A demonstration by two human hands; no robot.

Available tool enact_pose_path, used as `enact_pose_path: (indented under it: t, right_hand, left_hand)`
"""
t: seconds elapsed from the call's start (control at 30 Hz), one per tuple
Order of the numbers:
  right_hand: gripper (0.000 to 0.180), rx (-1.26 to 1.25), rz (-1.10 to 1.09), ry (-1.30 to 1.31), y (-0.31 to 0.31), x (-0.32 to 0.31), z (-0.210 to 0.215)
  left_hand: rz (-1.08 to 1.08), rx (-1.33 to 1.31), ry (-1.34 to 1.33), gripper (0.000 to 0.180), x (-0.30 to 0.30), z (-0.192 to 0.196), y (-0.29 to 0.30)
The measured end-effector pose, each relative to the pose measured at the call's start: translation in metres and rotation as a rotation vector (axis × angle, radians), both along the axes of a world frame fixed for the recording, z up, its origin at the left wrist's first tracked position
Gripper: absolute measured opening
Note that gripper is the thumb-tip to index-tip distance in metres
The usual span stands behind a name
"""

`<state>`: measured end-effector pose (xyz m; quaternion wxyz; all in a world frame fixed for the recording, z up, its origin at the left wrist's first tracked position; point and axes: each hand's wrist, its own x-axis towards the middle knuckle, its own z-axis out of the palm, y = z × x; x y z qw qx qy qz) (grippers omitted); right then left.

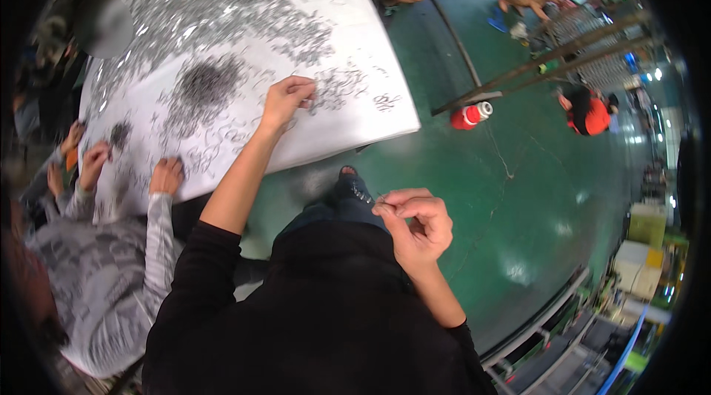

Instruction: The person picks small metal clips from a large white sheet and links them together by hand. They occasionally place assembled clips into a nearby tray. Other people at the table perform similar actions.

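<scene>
A white-covered table (354,127) is strewn with small dark, curved metal pieces (339,88), too blurred to name by kind. Over its near right part reaches my left hand (287,99), fingertips drawn together beside the loose pieces; whether anything is between them is hidden. My right hand (418,223) is off the table, in front of my body. Its thumb and forefinger pinch a thin string of small metal pieces (361,195), which sticks out leftward over my legs.
A darker heap of pieces (209,80) lies mid-table. On the left sits a person in a grey patterned top (111,269), hands at the table edge. A red-and-white container (468,116) stands on the green floor by a metal frame (518,84). Other people are farther off.
</scene>
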<state>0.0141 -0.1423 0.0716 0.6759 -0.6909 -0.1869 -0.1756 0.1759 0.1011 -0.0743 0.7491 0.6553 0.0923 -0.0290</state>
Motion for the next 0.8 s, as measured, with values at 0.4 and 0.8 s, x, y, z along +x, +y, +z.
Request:
enact_pose_path:
  t: [0.4, 0.8]
  right_hand:
    - [0.021, -0.068, 0.108, -0.093, 0.037, 0.005, -0.042]
    - [0.019, -0.201, 0.074, -0.169, 0.074, 0.014, -0.059]
  left_hand:
    - [0.039, -0.282, 0.117, 0.014, -0.121, 0.083, -0.015]
    - [0.166, -0.180, -0.050, 0.009, -0.181, 0.103, -0.029]
